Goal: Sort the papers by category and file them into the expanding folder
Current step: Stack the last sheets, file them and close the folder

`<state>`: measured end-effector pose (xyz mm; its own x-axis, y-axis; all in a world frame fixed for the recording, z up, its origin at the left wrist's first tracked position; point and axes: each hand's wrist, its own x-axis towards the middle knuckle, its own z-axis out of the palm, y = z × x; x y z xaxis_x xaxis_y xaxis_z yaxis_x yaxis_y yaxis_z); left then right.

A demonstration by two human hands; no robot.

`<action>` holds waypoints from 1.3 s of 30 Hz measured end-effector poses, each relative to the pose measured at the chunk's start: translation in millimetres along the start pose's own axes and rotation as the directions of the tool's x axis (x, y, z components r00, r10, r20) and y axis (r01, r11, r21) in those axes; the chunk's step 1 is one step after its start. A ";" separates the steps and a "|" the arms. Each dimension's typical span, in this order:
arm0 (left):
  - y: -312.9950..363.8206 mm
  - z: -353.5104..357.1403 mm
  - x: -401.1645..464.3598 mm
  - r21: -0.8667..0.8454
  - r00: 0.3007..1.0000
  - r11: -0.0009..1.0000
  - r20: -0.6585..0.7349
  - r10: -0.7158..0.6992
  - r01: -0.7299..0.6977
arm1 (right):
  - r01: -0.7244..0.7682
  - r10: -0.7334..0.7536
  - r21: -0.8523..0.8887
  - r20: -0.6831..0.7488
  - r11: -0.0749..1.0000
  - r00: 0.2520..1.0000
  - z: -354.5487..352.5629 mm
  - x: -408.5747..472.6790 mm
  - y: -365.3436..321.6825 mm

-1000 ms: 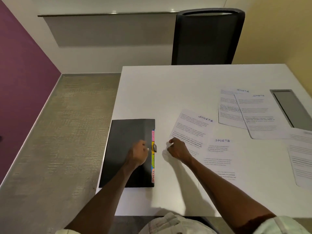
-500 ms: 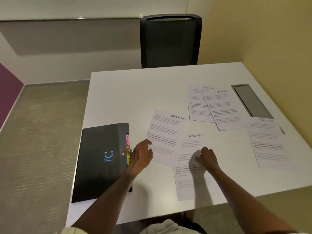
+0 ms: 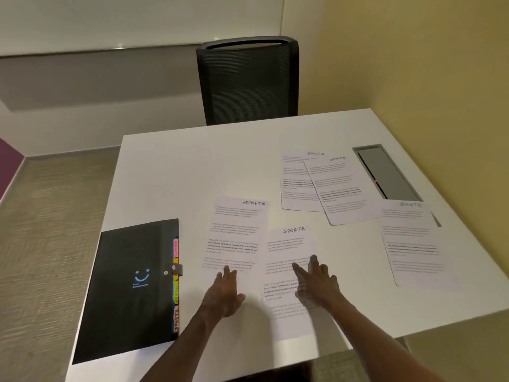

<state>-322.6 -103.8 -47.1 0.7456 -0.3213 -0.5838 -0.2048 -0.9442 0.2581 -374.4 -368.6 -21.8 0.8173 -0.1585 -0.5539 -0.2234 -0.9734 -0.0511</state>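
Observation:
A black expanding folder (image 3: 129, 288) lies closed at the table's left front, coloured tabs showing along its right edge. Several printed sheets headed SPORTS are spread on the white table (image 3: 192, 166). My left hand (image 3: 224, 292) lies flat, fingers apart, on the bottom of one sheet (image 3: 237, 230). My right hand (image 3: 316, 282) rests flat on the sheet beside it (image 3: 289, 244). Two overlapping sheets (image 3: 325, 183) lie farther back on the right, and one more sheet (image 3: 413, 244) sits near the right edge.
A black mesh chair (image 3: 248, 81) stands behind the table's far edge. A grey cable hatch (image 3: 385, 172) is set into the table at the right. A yellow wall runs along the right; carpet floor lies to the left.
My left hand left the folder's clasp and moved right onto a sheet. My right hand moved right onto the neighbouring sheet and spread flat. The view swung to the right.

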 end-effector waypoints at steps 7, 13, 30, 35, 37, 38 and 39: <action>11.1 6.1 6.5 -0.145 0.913 0.988 -0.408 -0.015 -0.048 | -0.034 0.048 0.090 -0.155 0.995 0.987 -12.8 13.5 26.1; 13.2 -23.6 14.3 -0.319 0.897 0.914 -0.278 -0.344 0.252 | -0.305 0.345 0.291 -0.096 0.907 0.934 -18.1 20.2 30.1; 17.6 -20.0 16.2 -0.661 0.840 0.690 -0.163 -0.517 0.296 | -0.337 0.374 0.386 -0.022 0.859 0.927 -4.0 46.1 63.5; 25.6 -35.4 -5.1 -0.805 0.738 0.571 -0.286 -0.612 0.162 | -0.199 0.339 0.657 -0.092 0.727 0.936 -20.3 46.8 83.7; 21.6 -49.5 -11.3 -0.799 0.644 0.587 -0.380 -0.664 0.133 | -0.102 0.341 0.776 -0.151 0.623 0.928 -36.5 42.4 85.4; 18.6 -57.5 -14.7 -0.793 0.595 0.595 -0.417 -0.687 0.131 | -0.035 0.333 0.813 -0.198 0.581 0.922 -45.2 40.5 85.7; 15.4 -64.3 -17.8 -0.804 0.554 0.584 -0.437 -0.709 0.113 | 0.039 0.317 0.833 -0.253 0.551 0.914 -53.6 38.5 86.6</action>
<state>-298.3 -107.9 16.7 0.8353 0.5228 -0.1702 0.4744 -0.5289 0.7037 -333.8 -467.9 -2.9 0.8106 -0.4955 -0.3122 -0.5336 -0.4052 -0.7424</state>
